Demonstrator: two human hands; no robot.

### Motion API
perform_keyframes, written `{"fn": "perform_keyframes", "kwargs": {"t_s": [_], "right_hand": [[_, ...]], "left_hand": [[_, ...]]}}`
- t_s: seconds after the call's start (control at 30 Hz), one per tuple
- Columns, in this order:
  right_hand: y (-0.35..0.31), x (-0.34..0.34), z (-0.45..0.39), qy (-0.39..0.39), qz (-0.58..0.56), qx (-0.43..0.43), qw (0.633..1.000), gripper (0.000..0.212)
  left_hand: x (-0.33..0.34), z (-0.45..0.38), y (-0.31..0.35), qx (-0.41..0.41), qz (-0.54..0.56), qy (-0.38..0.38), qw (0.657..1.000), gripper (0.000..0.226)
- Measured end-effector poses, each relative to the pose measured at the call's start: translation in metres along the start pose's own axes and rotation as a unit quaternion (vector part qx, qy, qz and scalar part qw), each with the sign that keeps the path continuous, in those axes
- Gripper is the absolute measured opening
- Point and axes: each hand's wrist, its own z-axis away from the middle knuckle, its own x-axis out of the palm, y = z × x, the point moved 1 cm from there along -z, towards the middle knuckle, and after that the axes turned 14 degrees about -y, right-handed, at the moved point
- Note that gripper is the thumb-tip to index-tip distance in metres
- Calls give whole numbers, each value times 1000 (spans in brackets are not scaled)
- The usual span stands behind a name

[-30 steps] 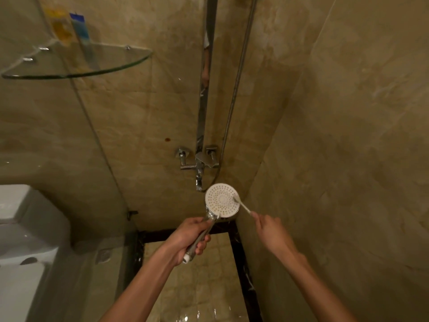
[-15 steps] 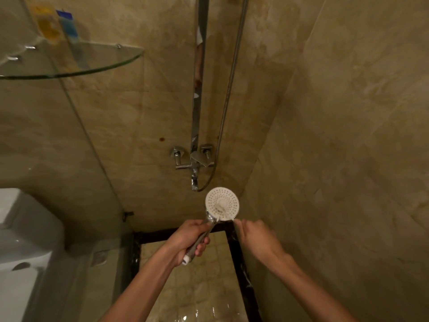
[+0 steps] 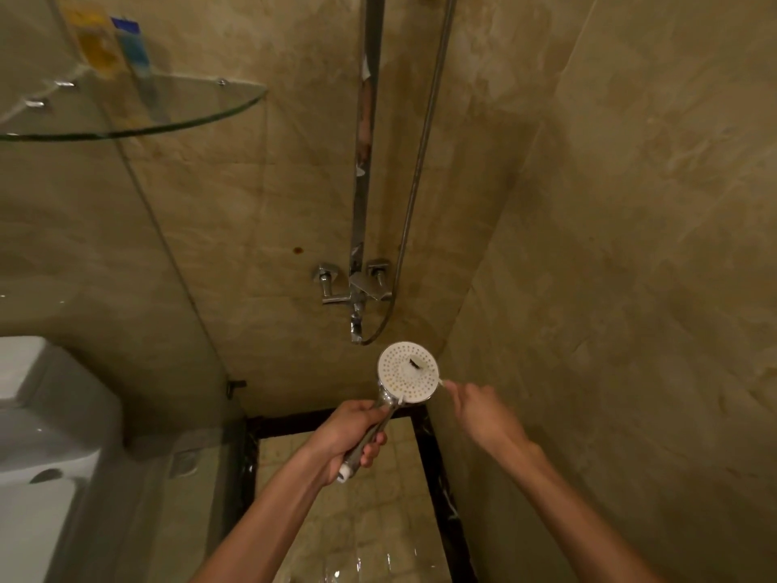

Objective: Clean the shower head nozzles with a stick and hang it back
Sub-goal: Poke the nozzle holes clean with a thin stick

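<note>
A round white shower head with many small nozzles faces me, held upright in front of the tiled corner. My left hand is closed around its chrome handle below the face. My right hand pinches a thin pale stick whose tip touches the lower right rim of the face. A small dark mark sits near the middle of the face. The hose runs up the wall from the mixer.
The chrome mixer tap and vertical rail are on the far wall above the head. A glass corner shelf with bottles hangs upper left. A white toilet tank stands left behind a glass panel. The right wall is close.
My right hand pulled in close to the head's lower edge, then moved back out to the right; the stick tip now sits at the lower right rim. The left hand kept its grip.
</note>
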Motion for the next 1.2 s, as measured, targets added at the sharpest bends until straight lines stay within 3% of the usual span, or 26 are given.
{"fn": "perform_keyframes", "kwargs": {"t_s": [0.23,0.4,0.57,0.73,0.97,1.2], "right_hand": [[3,-3,-1,-4,12,6,1000,48],[-4,14,7,-28,10,-46,999,52],[-4,-1,2,-3,22,-33,999,43],[-8,15,12,-12,11,-66,998,53],[-2,-19,-9,6,-10,-31,999,48],[-11,4,-6,-19,43,-67,997,45]], "left_hand": [[-5,1,-4,-9,8,4,1000,20],[-9,2,-5,-11,6,9,1000,13],[-8,3,-6,-12,12,14,1000,16],[-12,6,-2,-4,21,4,1000,16],[-4,10,-5,4,28,-1,1000,13],[-8,17,-5,9,20,9,1000,17]]}}
